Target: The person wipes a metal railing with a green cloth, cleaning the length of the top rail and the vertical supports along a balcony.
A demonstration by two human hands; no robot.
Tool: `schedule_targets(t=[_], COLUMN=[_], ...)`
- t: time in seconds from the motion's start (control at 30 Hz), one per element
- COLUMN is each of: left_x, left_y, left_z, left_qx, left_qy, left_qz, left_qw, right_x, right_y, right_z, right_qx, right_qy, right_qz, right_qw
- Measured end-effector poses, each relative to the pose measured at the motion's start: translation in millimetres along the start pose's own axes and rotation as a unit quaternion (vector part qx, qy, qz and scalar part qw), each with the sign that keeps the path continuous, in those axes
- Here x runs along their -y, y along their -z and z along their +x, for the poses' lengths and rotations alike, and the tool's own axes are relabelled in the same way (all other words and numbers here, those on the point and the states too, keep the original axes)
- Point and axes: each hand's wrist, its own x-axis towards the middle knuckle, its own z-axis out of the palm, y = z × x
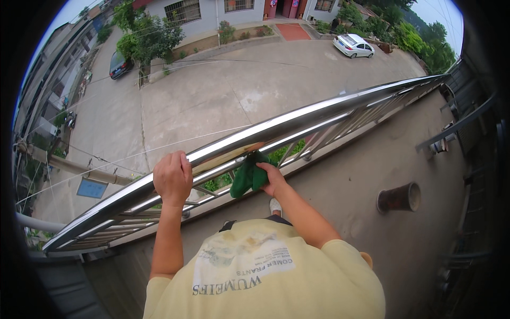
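A shiny metal railing point(308, 112) with a thick top rail and thinner bars below runs slantwise across the view. My left hand point(173, 179) is closed over the top rail, its fingers wrapped round the far side and partly hidden. Lower and to the right, my right hand point(272, 178) grips a green cloth point(249, 174) against the bars beneath the top rail. The cloth hangs bunched from the fingers, and some fingertips are hidden behind it.
A rusty cylinder point(398, 198) stands on the concrete balcony floor point(340, 234) to my right. Beyond the railing lies a paved yard point(212, 101) with a white car point(354, 45), a dark car point(120, 65) and trees. Wires and a pole point(79, 167) are at the left.
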Motion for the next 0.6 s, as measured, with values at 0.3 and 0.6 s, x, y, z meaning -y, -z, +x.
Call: schedule_targets(t=[0.3,0.6], left_x=[-0.1,-2.4], left_y=[-1.8,-2.5], left_z=[2.3,2.6], left_qx=[-0.017,-0.030], left_qy=[-0.018,-0.018], left_qz=[0.007,-0.006], left_qw=[1.000,0.999], right_x=[-32.9,-20.8], right_y=[-10.4,-6.4], right_z=[46.4,3.6], right_qx=[-0.098,-0.140], right_qy=[0.338,0.325], right_qz=[-0.161,-0.825], right_qw=[0.922,0.441])
